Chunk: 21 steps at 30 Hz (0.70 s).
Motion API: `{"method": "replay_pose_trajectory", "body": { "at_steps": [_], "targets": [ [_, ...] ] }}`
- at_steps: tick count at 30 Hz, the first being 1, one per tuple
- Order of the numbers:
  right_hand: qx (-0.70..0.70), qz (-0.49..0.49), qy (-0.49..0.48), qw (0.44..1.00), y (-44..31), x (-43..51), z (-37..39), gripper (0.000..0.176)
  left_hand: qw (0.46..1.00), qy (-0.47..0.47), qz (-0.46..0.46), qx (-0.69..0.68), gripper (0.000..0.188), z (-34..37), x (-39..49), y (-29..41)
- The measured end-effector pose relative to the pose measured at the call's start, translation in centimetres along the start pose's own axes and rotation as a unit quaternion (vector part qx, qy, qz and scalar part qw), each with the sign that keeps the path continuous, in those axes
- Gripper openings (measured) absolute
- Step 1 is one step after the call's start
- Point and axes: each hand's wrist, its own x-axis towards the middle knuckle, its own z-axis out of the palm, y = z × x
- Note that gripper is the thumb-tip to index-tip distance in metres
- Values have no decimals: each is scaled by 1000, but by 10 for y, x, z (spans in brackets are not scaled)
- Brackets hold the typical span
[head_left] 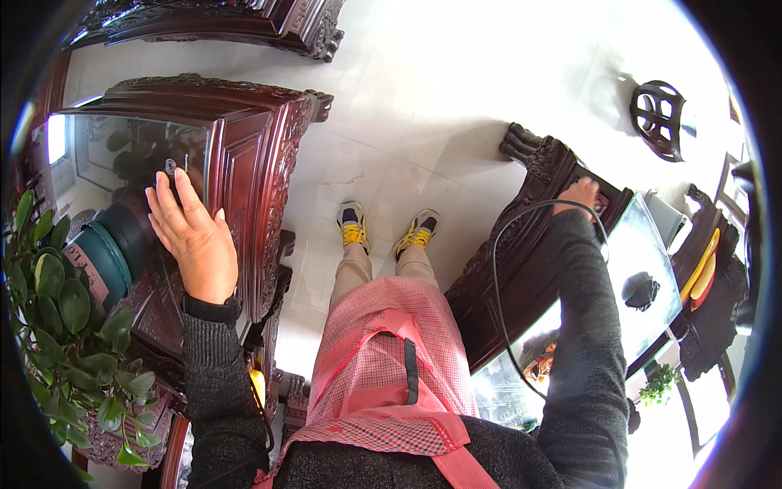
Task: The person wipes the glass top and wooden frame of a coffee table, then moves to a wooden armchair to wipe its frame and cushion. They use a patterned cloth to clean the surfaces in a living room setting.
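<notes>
My left hand [198, 238] is stretched out flat over the glass top [174, 137] of a carved dark wooden side table [253, 171]; nothing is in it. Whether the palm touches the glass is not clear. Just beyond its fingertips lies a small clear round disc [170, 165]. On the other side, my right hand [579, 192] is at the edge of a carved dark wooden table [513, 275]. Its fingers are curled and slightly blurred. A small reddish patch [602, 205] shows beside it; whether the hand grips anything is hidden.
A leafy potted plant [73, 299] in a green pot [110, 263] stands beside my left hand. A black cable [496, 269] loops around my right forearm. A dark stool [658, 120] stands on the pale tiled floor [379, 140]. A glass sheet [657, 244] covers the right table.
</notes>
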Motion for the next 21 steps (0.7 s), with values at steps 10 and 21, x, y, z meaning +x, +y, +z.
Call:
{"method": "replay_pose_trajectory", "body": {
  "at_steps": [10, 21],
  "targets": [
    [55, 69, -59, 994, -52, -30, 32, 36, 1000, 4, -10, -19, 80, 4, -3, -2],
    [145, -40, -110, 982, -176, -114, 98, 40, 999, -1, -24, -24, 79, 5, -3, -2]
  ]
}}
